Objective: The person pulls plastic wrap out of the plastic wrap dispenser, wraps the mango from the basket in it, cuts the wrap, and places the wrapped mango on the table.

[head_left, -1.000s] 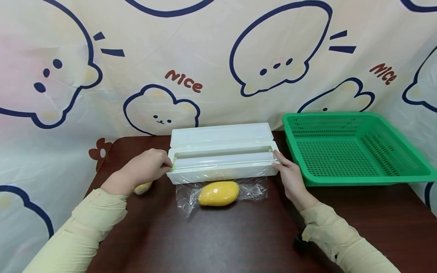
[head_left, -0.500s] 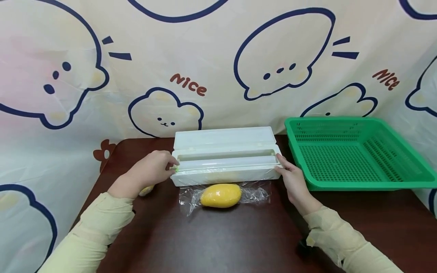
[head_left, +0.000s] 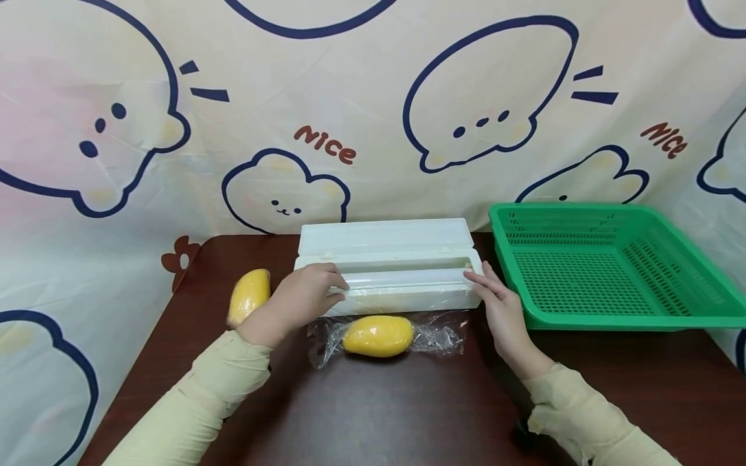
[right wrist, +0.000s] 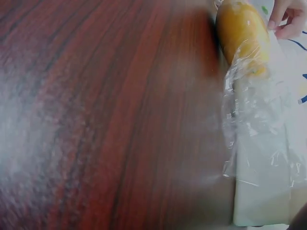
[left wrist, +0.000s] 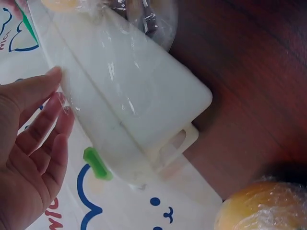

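Note:
A long white cling film dispenser (head_left: 408, 298) stands on the table with its lid (head_left: 386, 237) raised and the film roll (head_left: 408, 277) showing. My left hand (head_left: 309, 294) is at its front edge, left of the middle. In the left wrist view, thumb and fingertips are apart beside the film (left wrist: 115, 72) on the dispenser; the green slider (left wrist: 97, 164) sits near the end. My right hand (head_left: 502, 310) holds the dispenser's right end between thumb and fingers. In front lies a yellow mango (head_left: 379, 336) on clear film (head_left: 441, 338).
A second mango (head_left: 249, 294), wrapped in film, lies beside my left wrist. To the right stands a green plastic basket (head_left: 618, 320). The dark brown table (head_left: 373, 408) meets a patterned cloth (head_left: 373, 84) at the back.
My left hand has left the green slider at the left end and moved right along the front edge. The wrapped mango at left now shows fully. The right hand stays at the right end.

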Action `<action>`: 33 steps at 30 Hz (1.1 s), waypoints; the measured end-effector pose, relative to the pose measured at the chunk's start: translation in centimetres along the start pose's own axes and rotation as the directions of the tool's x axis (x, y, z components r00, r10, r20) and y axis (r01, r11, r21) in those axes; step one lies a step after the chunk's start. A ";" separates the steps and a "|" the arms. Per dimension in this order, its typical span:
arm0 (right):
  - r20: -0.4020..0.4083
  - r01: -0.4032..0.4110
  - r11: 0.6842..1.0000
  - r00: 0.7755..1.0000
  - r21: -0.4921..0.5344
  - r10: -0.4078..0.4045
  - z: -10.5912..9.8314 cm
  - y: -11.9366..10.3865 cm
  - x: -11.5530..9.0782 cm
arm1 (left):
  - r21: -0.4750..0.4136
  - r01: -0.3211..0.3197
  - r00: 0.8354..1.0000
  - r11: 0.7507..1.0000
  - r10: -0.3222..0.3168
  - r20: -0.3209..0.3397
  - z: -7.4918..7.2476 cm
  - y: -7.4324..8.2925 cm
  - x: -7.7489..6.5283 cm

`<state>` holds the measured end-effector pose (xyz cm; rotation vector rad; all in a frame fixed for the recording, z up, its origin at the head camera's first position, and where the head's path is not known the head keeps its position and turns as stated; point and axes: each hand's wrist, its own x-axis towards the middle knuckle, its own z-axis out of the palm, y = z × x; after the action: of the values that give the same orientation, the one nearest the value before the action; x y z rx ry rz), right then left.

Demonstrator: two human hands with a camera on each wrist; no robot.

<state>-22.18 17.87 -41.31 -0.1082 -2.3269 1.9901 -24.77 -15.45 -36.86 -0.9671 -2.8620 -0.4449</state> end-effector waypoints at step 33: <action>0.372 0.761 0.347 0.594 -0.548 -0.714 0.2 1.3 -0.6 | -0.171 -0.064 0.998 0.983 0.061 -0.021 0.8 0.2 -1.8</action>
<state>-21.65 17.85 -42.64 0.8565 -2.3215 0.6645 -23.19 -16.10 -37.91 -1.0715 -2.8070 -0.6988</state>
